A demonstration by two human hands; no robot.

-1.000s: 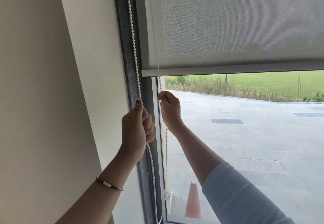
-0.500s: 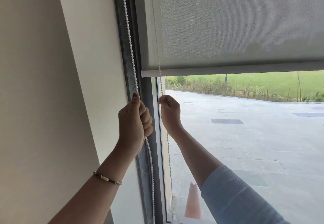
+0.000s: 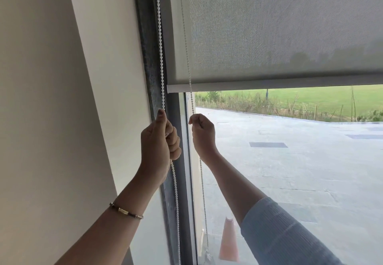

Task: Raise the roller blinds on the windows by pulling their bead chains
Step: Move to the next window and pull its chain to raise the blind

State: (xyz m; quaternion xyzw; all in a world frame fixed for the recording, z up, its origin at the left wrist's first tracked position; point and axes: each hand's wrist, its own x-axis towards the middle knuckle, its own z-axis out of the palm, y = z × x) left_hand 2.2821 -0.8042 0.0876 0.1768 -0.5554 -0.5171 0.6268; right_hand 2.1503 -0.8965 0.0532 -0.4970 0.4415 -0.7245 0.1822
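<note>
Our left hand point(image 3: 158, 148) is clenched around the near strand of the bead chain point(image 3: 160, 42), thumb pressed up along it. At three o'clock from it, our right hand point(image 3: 202, 134) pinches the far strand. At twelve o'clock hangs the roller blind point(image 3: 279, 28), its bottom bar point(image 3: 269, 83) just above both hands.

Nothing readable here, honestly: no labels, brand names, numbers or signs show up anywhere in the frame at all.
</note>
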